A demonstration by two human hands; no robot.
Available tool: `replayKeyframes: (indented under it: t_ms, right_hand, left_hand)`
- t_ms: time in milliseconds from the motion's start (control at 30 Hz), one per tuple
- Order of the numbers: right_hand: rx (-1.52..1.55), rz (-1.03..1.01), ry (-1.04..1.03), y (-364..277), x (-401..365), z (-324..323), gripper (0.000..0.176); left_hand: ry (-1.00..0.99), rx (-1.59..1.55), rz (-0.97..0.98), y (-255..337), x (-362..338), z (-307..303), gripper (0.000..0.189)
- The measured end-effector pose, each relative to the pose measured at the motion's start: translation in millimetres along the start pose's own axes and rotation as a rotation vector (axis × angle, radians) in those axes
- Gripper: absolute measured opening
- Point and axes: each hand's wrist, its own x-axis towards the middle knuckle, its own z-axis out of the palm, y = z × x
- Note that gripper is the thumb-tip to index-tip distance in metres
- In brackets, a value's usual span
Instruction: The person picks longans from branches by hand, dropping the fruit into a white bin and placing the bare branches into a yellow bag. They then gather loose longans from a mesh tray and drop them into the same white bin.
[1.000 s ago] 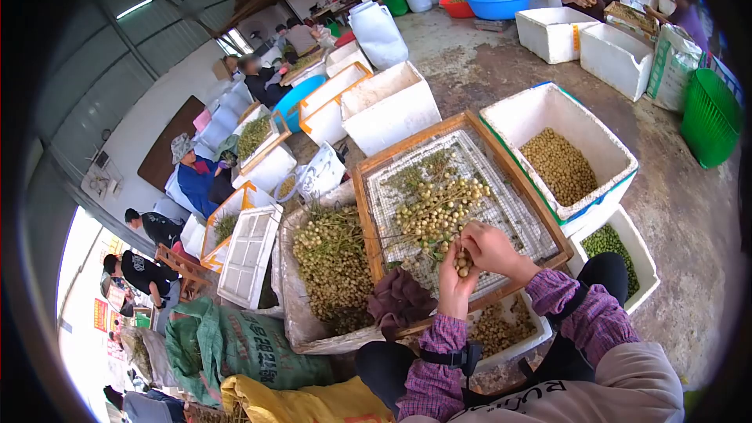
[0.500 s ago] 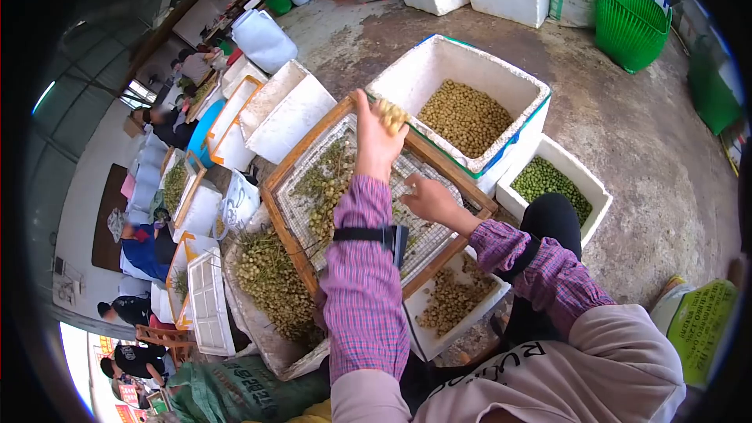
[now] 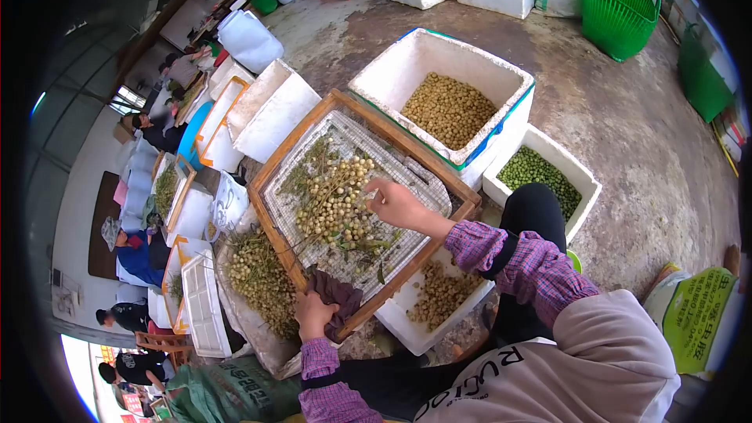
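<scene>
A wooden-framed wire mesh screen [image 3: 458, 210] lies tilted in front of me, with a heap of small round yellowish fruits on stems [image 3: 337, 200] on it. My right hand [image 3: 398, 205] is at the right side of this heap, fingers curled in; what they pinch, if anything, is hidden. At the screen's near left corner, my left hand [image 3: 315, 315] is closed on a dark brownish cloth [image 3: 335, 298]. Beyond the screen stands a white foam box [image 3: 384, 70] of loose yellowish fruits [image 3: 448, 110]. Under the near edge, another white box [image 3: 399, 321] holds browner fruits [image 3: 439, 294].
A foam box of green fruits [image 3: 540, 176] stands by my knee. Stemmed fruits [image 3: 262, 282] fill a container at left. White foam boxes [image 3: 278, 113], a green basket [image 3: 619, 16] and a green sack [image 3: 227, 392] stand around. Several people work along the left side.
My left hand, which held pale fruits near the white box, has come down to the cloth at the screen's near corner. My right hand has shifted left to the heap.
</scene>
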Motion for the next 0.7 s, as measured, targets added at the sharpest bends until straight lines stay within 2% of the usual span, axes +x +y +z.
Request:
replayKeyframes:
  t_ms: [33, 67, 167, 200, 233, 300, 367, 400, 433, 500, 567, 600, 700]
  right_hand:
    - [0.006, -0.012, -0.017, -1, -3, 10, 0.033]
    - [-0.049, -0.054, -0.087, -2, -5, 19, 0.038]
    - [0.243, 0.205, -0.380, -9, -26, 51, 0.049]
    - [0.293, 0.312, -0.438, -21, -36, 61, 0.054]
    - [0.342, 0.419, -0.499, -38, -46, 72, 0.059]
    - [0.654, 0.594, -0.601, -45, -62, 107, 0.065]
    - [1.170, 0.675, -0.674, -49, -62, 146, 0.061]
    - [1.420, 0.713, -0.710, -61, -61, 158, 0.057]
    - [1.405, 0.676, -0.637, -51, -54, 178, 0.047]
    - [1.247, 0.587, -0.516, -62, -59, 182, 0.029]
    - [0.986, 0.329, -0.427, -63, -64, 194, 0.022]
    - [0.856, 0.204, -0.369, -63, -64, 198, 0.018]
    - [0.642, 0.041, -0.292, -69, -66, 210, 0.014]
  left_hand:
    - [-0.017, -0.026, -0.024, -10, -2, 8, 0.036]
    - [0.065, -0.189, -0.057, -7, -15, -2, 0.026]
    - [0.211, -0.718, 0.078, -43, -10, 0, 0.019]
    - [0.158, -1.143, 0.039, -18, -37, -38, 0.014]
    - [0.070, -1.534, 0.085, -28, -34, -39, 0.020]
    - [-0.079, -2.200, 0.246, 0, -56, -63, 0.032]
    - [-0.070, -2.442, 0.252, 31, -71, -61, 0.038]
    - [0.021, -2.498, 0.177, 29, -61, -36, 0.033]
    - [0.113, -2.556, 0.100, 25, -47, -8, 0.028]
    - [0.749, -2.111, -0.040, 37, -47, 0, 0.021]
    - [1.032, -1.546, 0.126, 31, -52, -6, 0.027]
    - [0.963, -1.521, 0.028, 24, -55, -11, 0.038]
    - [0.881, -1.586, -0.085, 43, -72, -38, 0.048]
